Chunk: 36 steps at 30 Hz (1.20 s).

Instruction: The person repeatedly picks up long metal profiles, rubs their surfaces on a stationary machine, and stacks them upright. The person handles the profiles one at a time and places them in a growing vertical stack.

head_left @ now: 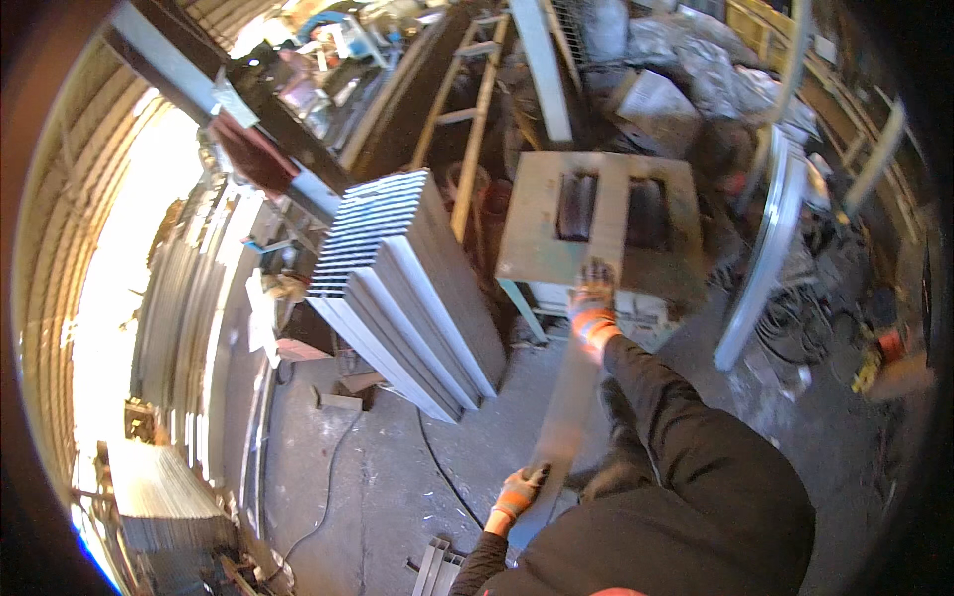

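Long flat metal strip [564, 402] observed across metal bench [532, 248], overhanging its near side, gloved right hand [594, 298] flat at bench edge, fingers spread, gloved left hand [519, 494] pinching strip's edge, well short of bench, metal-channel stack [422, 308] left of bench.

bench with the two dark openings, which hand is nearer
Right. The right hand is on the metal strip at the near edge of the bench; the left hand is farther away, back along the strip.
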{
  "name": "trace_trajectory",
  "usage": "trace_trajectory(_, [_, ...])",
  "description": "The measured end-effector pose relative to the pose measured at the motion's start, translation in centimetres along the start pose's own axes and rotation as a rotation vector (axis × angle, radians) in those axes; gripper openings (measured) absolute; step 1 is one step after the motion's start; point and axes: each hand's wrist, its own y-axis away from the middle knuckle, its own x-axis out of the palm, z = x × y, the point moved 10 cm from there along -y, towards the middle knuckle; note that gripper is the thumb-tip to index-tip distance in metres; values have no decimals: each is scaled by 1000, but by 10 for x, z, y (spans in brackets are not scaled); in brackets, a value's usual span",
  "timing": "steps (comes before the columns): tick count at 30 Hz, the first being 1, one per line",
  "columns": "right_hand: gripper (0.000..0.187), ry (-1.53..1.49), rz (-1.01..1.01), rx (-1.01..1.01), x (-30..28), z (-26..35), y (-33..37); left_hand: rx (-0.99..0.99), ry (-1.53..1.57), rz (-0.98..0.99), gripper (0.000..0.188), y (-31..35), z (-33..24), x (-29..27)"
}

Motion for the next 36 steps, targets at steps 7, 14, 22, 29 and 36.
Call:
trace_trajectory(7, [80, -16, -103, -48, -36, 60, 138, -39, 126, 80, 70, 99, 101, -2])
trace_trajectory(14, [81, -161, -89, -49, -38, 72, 188, -23, 221, 138, 59, 141, 141, -19])
trace_trajectory(22, [62, -669, -16, 185, 48, -27, -47, 200, -174, 59, 78, 31, -55, -42])
trace_trajectory(29, [64, -435, -259, 7, 13, -120, -349, 368, -364, -362, 52, -143, -293, -42])
trace_trajectory(36, [77, -272, -10, 172, 18, -140, -444, 330, -510, -370, 61, -230, -379, -32])
